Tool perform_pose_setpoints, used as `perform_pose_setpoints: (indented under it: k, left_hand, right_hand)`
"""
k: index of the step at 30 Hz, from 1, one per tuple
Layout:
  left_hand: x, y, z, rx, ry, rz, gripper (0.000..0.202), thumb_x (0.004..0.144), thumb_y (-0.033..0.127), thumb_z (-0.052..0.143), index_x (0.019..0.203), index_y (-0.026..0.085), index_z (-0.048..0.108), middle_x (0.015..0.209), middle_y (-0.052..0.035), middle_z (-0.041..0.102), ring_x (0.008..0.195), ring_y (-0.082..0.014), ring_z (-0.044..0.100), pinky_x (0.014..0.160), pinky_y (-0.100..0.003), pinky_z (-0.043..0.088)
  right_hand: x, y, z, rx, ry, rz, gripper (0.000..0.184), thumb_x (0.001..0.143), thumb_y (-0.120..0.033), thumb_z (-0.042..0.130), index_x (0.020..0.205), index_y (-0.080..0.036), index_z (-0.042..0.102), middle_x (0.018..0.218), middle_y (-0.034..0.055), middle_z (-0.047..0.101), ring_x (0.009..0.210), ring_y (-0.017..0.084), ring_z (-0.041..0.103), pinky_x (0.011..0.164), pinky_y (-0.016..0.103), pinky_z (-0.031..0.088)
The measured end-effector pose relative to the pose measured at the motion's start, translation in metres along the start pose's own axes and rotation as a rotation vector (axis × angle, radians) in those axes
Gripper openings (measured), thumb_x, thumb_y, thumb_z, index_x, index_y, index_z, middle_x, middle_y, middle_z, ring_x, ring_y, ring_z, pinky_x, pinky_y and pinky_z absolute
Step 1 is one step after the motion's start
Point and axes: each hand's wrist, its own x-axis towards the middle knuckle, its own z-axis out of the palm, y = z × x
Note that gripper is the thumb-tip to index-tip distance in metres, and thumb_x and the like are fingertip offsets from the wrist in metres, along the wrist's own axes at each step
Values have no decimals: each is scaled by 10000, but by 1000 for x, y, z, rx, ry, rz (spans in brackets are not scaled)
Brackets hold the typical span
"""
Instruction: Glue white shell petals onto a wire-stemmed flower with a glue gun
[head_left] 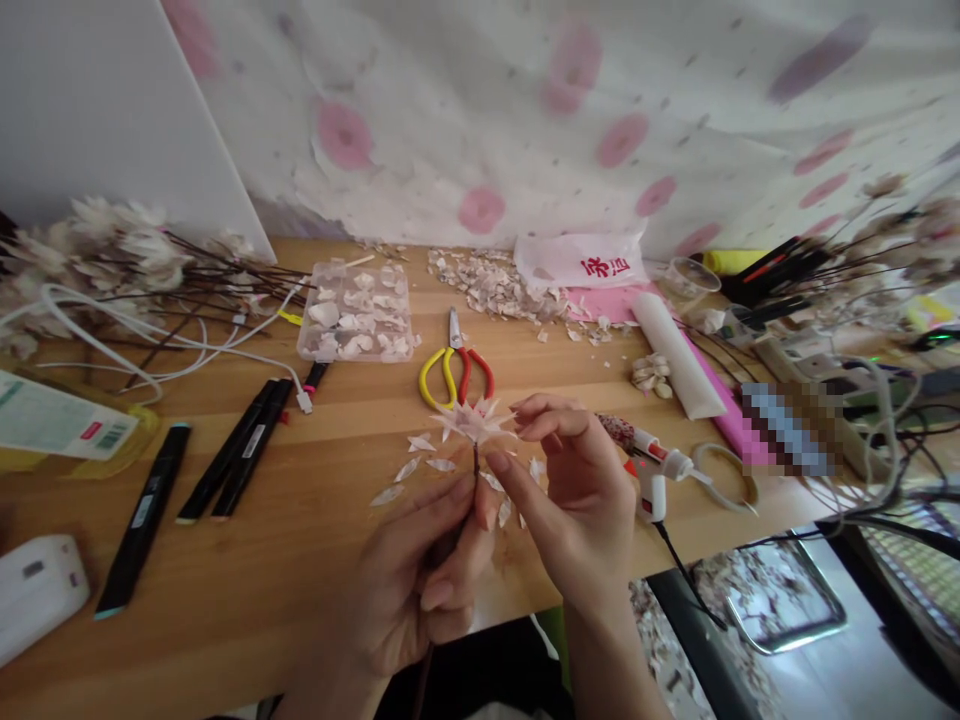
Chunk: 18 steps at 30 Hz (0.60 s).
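Observation:
A pale pink-white artificial flower (475, 421) with pointed petals stands upright on a thin dark stem (475, 460). My left hand (424, 565) is closed round that stem, just below the petals. At the flower's right side is my right hand (576, 490), its thumb apart from the curved fingers. The fingertips are close to the petal edge; whether they touch it I cannot tell. Several loose petals (407, 469) lie on the table around the hands. Just behind the flower lie pliers (454, 365) with one yellow and one red handle.
Behind left, a clear compartment box (356, 325) holds pale pieces. A heap of shell-like flakes (499, 285) lies at the back. A glue gun (652, 465) and a white roll (679, 355) are right. Black markers (142, 520), a white cable (202, 340) and flower bunches (120, 255) are left.

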Motion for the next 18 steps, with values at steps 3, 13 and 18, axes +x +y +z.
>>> perform_pose_setpoints:
  k: [3, 13, 18]
  left_hand:
    - [-1, 3, -1, -3, 0, 20, 195, 947, 255, 615, 855, 163, 761, 428, 108, 333, 325, -31, 97, 282, -94, 184]
    - [-6, 3, 3, 124, 97, 88, 172, 931, 323, 651, 858, 184, 721, 429, 128, 291, 348, -35, 67, 312, -85, 197]
    - [-6, 0, -1, 203, 110, 136, 200, 940, 319, 634, 837, 190, 747, 403, 123, 300, 317, -28, 92, 319, -78, 266]
  right_hand:
    - [-2, 1, 0, -4, 19, 5, 209, 848, -89, 687, 954, -239, 589, 1037, 31, 608, 1056, 190, 589, 933, 383, 493]
    - [-6, 3, 9, -69, -70, 112, 136, 883, -184, 682, 978, -234, 598, 1073, 45, 631, 1049, 198, 617, 875, 374, 528]
    - [-3, 5, 11, -155, -130, 44, 100, 886, -187, 668, 934, -233, 594, 970, 18, 648, 903, 170, 626, 760, 316, 526]
